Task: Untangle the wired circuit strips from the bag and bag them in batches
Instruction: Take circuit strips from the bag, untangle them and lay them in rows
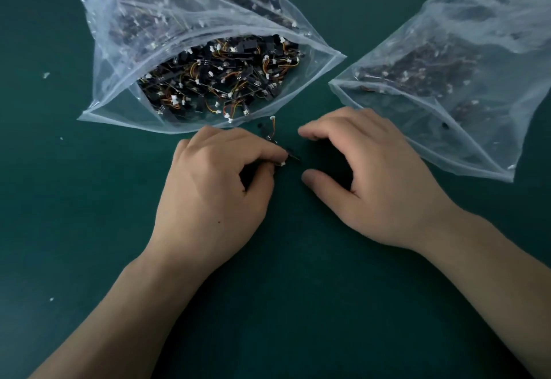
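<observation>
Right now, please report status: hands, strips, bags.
Left hand pinches a few wired strips. Right hand open, holding nothing. Source bag open, full, just beyond hands; second bag at right.

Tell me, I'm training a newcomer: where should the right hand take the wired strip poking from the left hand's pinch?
Probably its black body, not the thin wires, pinched from the right by the right hand: it juts free beyond the left hand, white connector at its far end.

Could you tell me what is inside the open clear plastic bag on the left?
Tangled black circuit strips with orange wires and white plugs fill the clear plastic bag; deeper layers are hidden underneath.
</observation>
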The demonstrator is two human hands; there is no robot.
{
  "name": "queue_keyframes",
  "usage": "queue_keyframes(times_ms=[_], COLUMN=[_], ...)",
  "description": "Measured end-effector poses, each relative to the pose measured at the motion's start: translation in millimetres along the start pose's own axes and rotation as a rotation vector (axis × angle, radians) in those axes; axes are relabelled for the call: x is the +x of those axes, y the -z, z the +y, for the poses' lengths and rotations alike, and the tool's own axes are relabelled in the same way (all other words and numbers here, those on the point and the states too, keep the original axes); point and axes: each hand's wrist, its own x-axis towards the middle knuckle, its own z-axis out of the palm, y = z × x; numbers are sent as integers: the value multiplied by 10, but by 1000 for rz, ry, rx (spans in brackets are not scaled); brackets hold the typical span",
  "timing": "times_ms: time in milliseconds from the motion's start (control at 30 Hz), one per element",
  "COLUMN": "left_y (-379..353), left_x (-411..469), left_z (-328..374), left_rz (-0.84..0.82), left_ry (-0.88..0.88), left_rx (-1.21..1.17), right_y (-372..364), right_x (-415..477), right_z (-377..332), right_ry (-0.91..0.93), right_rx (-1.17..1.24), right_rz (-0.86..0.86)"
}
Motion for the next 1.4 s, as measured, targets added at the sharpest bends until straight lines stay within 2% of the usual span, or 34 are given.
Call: queue_keyframes(times_ms=[133, 267, 433, 733, 933, 1133, 1233, 1333, 1400], left_y=[8, 36, 43, 86, 119, 103, 88, 92, 81], left_x=[19, 23, 23, 21, 22, 29, 38, 35, 43], left_z=[10, 1, 8, 20, 44, 31, 2, 1, 10], left_rz=[37, 72, 104, 174, 200, 157, 157, 142, 138], left_ry=[8, 100, 127, 237, 286, 262, 251, 248, 251], left_rx=[-38, -95, -143, -175, -133, -2, -31, -4, 21], right_y=[-140, -231, -235, -209, -206, -201, -175, -155, -155], right_x=[187, 414, 430, 406, 417, 387, 358, 337, 339], right_z=[-145, -224, -173, -195, -164, -185, -141, -103, -113], right_ry=[-11, 46, 37, 14, -108, -84, -104, -122, -105], right_rx=[-138, -29, 59, 100, 61, 141, 234, 315, 272], right_rz=[25, 42, 47, 61, 158, 209, 277, 247, 190])
